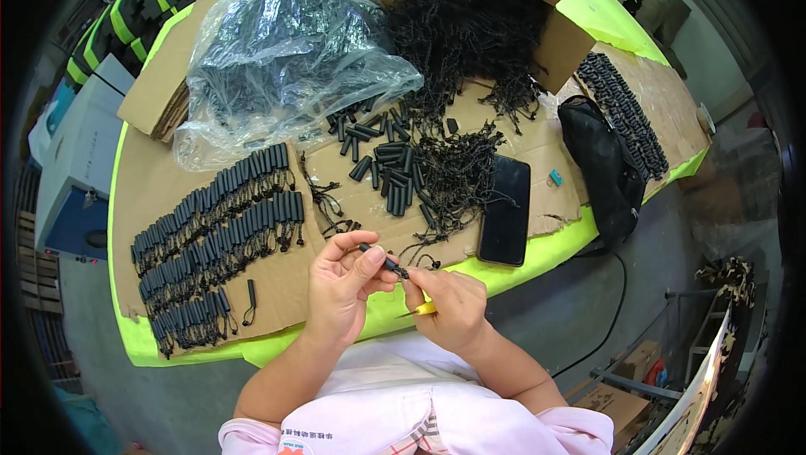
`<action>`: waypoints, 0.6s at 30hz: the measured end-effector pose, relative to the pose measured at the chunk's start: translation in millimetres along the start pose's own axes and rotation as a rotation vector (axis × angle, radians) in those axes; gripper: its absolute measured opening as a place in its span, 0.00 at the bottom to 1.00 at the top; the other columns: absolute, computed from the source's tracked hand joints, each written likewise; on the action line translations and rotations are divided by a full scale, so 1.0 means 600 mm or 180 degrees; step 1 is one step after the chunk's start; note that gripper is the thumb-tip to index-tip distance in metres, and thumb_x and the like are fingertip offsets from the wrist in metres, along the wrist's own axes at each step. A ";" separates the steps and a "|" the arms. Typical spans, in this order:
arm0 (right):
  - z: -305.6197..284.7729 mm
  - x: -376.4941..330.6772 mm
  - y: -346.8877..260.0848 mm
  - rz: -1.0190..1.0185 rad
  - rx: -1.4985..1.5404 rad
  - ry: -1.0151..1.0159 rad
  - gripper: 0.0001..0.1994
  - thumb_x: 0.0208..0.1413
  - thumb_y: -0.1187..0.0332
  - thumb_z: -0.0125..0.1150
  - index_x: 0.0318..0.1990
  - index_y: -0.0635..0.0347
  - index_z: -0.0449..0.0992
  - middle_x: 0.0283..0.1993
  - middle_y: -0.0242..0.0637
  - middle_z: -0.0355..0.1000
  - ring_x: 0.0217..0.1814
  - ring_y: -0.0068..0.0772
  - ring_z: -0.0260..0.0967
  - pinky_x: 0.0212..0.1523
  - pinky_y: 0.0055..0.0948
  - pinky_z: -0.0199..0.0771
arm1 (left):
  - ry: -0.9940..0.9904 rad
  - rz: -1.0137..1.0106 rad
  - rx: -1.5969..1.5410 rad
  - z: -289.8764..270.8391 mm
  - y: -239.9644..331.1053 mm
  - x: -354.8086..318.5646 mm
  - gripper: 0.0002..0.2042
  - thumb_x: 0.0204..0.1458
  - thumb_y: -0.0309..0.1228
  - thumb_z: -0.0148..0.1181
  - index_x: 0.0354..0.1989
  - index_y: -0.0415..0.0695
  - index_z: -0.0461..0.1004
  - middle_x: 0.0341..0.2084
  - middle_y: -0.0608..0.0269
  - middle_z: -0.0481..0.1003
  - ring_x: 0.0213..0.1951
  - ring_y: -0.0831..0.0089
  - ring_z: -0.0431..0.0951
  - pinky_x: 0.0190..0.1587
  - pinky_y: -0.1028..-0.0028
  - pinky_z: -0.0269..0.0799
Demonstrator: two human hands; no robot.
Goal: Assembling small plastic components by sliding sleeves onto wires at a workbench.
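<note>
Little tube: the small black tube point(375, 255) is up in the air between both hands, just over the near edge of the table point(541, 255)
How it feels: it looks light and stiff, like hard plastic, and maybe a bit slippery
Cord: a thin black cord point(400, 271) sticks out of one end; it looks soft and floppy
Best place to hold: pinch the tube around its middle, and take the cord close to the tube
Left hand: the left hand point(340, 287) has its thumb and fingers closed in a small pinch on the little tube
Right hand: the right hand point(449, 304) is closed tight too, fingertips at the cord end, with a yellow tool point(424, 311) tucked underneath
Close by: rows of finished tubes point(214, 241) lie to the left; a dark phone point(505, 210) lies to the right
</note>
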State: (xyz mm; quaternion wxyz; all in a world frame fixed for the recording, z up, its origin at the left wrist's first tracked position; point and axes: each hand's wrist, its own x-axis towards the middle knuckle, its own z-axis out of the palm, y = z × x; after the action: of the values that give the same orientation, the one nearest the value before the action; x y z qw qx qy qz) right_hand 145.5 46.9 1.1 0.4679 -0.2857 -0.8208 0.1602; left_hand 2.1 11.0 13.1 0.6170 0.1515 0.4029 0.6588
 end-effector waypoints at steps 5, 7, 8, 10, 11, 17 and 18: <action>0.002 0.000 -0.002 -0.0044 -0.0208 0.0006 0.12 0.38 0.80 0.63 0.33 0.64 0.70 0.19 0.37 0.67 0.14 0.32 0.64 0.14 0.26 0.61 | 0.0151 0.0291 0.0210 0.002 -0.006 -0.002 0.11 0.49 0.25 0.57 0.41 0.38 0.67 0.28 0.53 0.75 0.24 0.76 0.76 0.26 0.82 0.74; -0.001 0.002 -0.005 0.0021 -0.0161 -0.0121 0.11 0.39 0.79 0.63 0.32 0.63 0.70 0.19 0.36 0.66 0.15 0.32 0.65 0.15 0.26 0.62 | 0.0150 0.0478 0.0447 0.002 -0.011 -0.003 0.12 0.49 0.24 0.58 0.41 0.37 0.68 0.27 0.54 0.75 0.23 0.77 0.75 0.25 0.82 0.74; -0.001 0.003 -0.005 0.0081 -0.0115 -0.0249 0.09 0.39 0.78 0.62 0.32 0.63 0.71 0.18 0.35 0.66 0.16 0.31 0.65 0.15 0.27 0.63 | 0.0146 0.0667 0.0680 0.001 -0.012 -0.003 0.12 0.48 0.24 0.58 0.42 0.37 0.68 0.27 0.55 0.75 0.22 0.77 0.74 0.25 0.82 0.73; -0.001 0.003 -0.004 0.0245 0.0139 -0.0296 0.08 0.40 0.78 0.61 0.31 0.63 0.71 0.19 0.36 0.66 0.16 0.33 0.66 0.16 0.27 0.63 | 0.0066 0.0650 0.0741 0.002 -0.012 -0.001 0.13 0.48 0.24 0.59 0.42 0.36 0.69 0.26 0.56 0.75 0.22 0.78 0.73 0.25 0.82 0.72; -0.001 0.002 -0.003 0.0401 0.0397 -0.0346 0.07 0.41 0.78 0.61 0.30 0.64 0.71 0.20 0.37 0.66 0.17 0.34 0.66 0.16 0.27 0.64 | -0.0007 0.0639 0.0797 0.003 -0.013 -0.001 0.14 0.47 0.24 0.59 0.43 0.36 0.69 0.25 0.57 0.75 0.21 0.79 0.73 0.25 0.83 0.71; 0.002 -0.009 0.007 0.1418 0.1654 -0.0511 0.07 0.46 0.78 0.61 0.34 0.64 0.71 0.19 0.34 0.66 0.16 0.17 0.59 0.17 0.16 0.57 | -0.0049 0.0815 0.0980 0.004 -0.026 0.000 0.14 0.48 0.24 0.59 0.44 0.36 0.69 0.23 0.59 0.74 0.20 0.80 0.71 0.23 0.84 0.68; 0.002 -0.011 0.007 0.1425 0.1653 -0.0510 0.07 0.46 0.78 0.61 0.34 0.64 0.71 0.19 0.34 0.66 0.16 0.17 0.59 0.17 0.16 0.57 | -0.0050 0.0807 0.0981 0.004 -0.025 0.001 0.14 0.48 0.24 0.59 0.44 0.36 0.69 0.23 0.59 0.74 0.20 0.80 0.71 0.23 0.84 0.68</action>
State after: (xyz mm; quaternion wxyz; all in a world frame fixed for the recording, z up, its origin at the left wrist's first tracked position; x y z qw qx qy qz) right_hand 148.6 46.4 -6.1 0.4123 -0.3167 -0.7038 0.4841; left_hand 14.1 11.2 3.8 0.5017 0.2988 0.4717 0.6606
